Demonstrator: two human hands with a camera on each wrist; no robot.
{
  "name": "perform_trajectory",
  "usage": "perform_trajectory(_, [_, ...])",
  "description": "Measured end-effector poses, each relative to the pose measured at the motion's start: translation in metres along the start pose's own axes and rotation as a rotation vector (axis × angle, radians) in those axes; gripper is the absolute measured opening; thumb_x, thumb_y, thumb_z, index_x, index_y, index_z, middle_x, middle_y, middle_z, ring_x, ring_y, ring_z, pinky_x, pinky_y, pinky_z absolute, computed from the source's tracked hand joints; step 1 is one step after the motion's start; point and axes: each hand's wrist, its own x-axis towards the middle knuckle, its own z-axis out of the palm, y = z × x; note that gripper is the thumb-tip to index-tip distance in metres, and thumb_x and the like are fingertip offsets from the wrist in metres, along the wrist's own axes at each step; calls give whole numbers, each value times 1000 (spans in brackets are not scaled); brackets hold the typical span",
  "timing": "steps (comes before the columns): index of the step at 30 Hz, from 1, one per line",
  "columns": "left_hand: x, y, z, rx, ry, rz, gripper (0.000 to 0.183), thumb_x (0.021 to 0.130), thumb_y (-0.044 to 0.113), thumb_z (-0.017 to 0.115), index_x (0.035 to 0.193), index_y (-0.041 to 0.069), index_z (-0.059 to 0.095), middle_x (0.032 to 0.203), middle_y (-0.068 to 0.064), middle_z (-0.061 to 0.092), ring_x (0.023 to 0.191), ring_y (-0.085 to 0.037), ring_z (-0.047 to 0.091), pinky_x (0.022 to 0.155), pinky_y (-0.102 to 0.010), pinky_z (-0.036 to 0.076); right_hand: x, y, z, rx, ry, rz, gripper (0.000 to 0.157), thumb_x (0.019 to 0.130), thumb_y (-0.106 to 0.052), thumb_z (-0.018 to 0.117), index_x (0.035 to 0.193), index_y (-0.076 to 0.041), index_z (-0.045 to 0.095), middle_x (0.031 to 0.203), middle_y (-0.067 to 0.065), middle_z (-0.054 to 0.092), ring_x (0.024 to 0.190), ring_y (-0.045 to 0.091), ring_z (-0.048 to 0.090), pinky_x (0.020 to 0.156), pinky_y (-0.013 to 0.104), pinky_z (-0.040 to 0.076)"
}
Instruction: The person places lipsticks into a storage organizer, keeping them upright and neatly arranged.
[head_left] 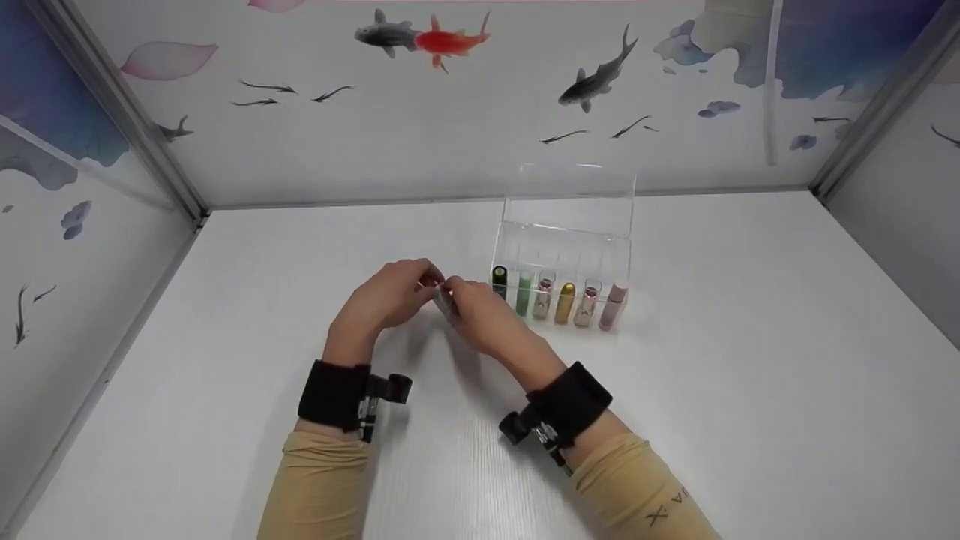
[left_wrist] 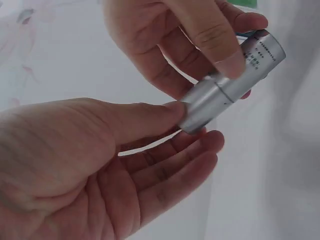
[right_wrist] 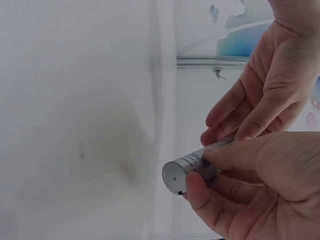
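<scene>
A silver lipstick tube with small dark printing is held above the white table between both hands. My left hand pinches one end with thumb and fingers. On the other half, my right hand grips the tube between thumb and fingers. A seam runs round the silver lipstick tube near its middle in the left wrist view, and its two halves sit together there. The right wrist view shows the round flat end of the silver lipstick tube beside the right fingers.
To the right of the hands stands a clear plastic box with its lid raised. Its front row holds several lipsticks, among them a gold one, a green one and a pink one. Fish-printed walls enclose the white table.
</scene>
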Motion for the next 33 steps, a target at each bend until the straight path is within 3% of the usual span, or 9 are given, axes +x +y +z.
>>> perform_trajectory(5, [-6, 13, -4, -149, 109, 50, 33, 103, 20, 55, 134, 7, 57, 129, -12, 65, 122, -26, 62, 102, -44, 51, -11, -2, -23, 89, 29, 11, 32, 100, -9, 56, 130, 2, 55, 116, 18, 68, 106, 28, 67, 91, 41, 57])
perform_trajectory(9, [-9, 27, 0, -244, 225, 127, 30, 102, 21, 59, 129, 10, 60, 125, -7, 67, 118, -22, 65, 101, -39, 53, -23, 1, -42, 156, 56, 21, 41, 100, -12, 56, 140, -2, 49, 119, 16, 68, 106, 26, 68, 90, 39, 58])
perform_trajectory(15, [-7, 53, 14, -352, 473, 291, 24, 99, 20, 63, 120, 10, 64, 120, -5, 68, 115, -15, 66, 96, -28, 56, -40, 7, -70, 201, 187, -35, 49, 100, -10, 57, 147, -11, 43, 121, 14, 70, 107, 27, 70, 90, 41, 59])
perform_trajectory(20, [-5, 73, 27, -419, 625, 361, 21, 97, 19, 65, 116, 10, 66, 117, -5, 67, 114, -13, 66, 93, -23, 57, -51, 10, -86, 203, 294, -93, 44, 100, -12, 58, 143, -9, 49, 120, 13, 72, 108, 25, 71, 94, 40, 58])
perform_trajectory(27, [2, 95, 40, -455, 706, 371, 15, 97, 17, 66, 110, 10, 69, 120, -6, 61, 114, -15, 62, 91, -21, 56, -57, 18, -99, 187, 358, -95, 38, 100, -12, 60, 137, -8, 53, 115, 13, 73, 106, 24, 71, 92, 39, 59])
perform_trajectory(33, [11, 114, 48, -430, 701, 382, 14, 97, 17, 66, 109, 11, 70, 121, -6, 61, 109, -15, 65, 88, -21, 57, -66, 31, -111, 157, 380, -77, 38, 99, -8, 61, 135, -4, 53, 125, 14, 66, 111, 28, 68, 92, 40, 58])
